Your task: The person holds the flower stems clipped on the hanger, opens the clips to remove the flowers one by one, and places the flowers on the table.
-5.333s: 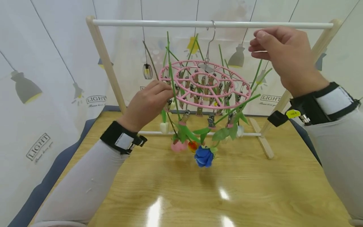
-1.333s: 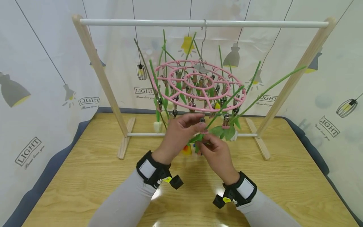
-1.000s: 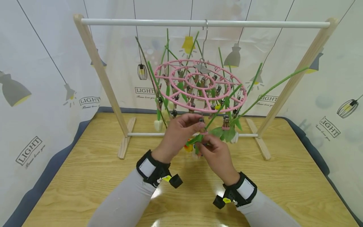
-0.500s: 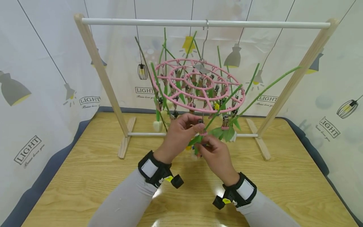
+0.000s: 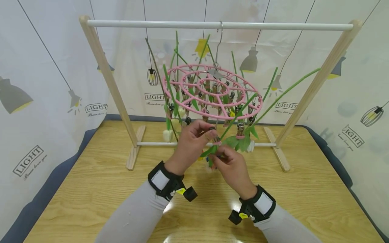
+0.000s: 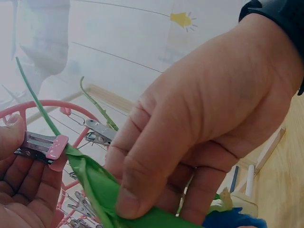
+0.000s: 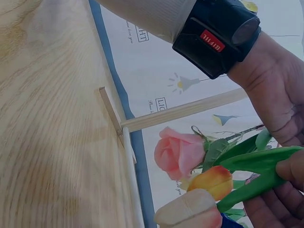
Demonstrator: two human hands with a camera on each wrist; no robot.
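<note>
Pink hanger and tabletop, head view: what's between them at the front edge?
Both hands: left hand pinches a metal clip, right hand holds a green leaf.

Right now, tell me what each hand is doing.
Left hand: pinching a metal clip on the pink hanger.
Right hand: holding a green flower stem just under that clip.

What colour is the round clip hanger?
Pink; the round clip hanger shows best in the head view.

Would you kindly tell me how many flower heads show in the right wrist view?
3: a pink rose at centre, an orange-yellow bud just below it, and a blue flower at the bottom edge, mostly hidden. Others may be out of frame.
</note>
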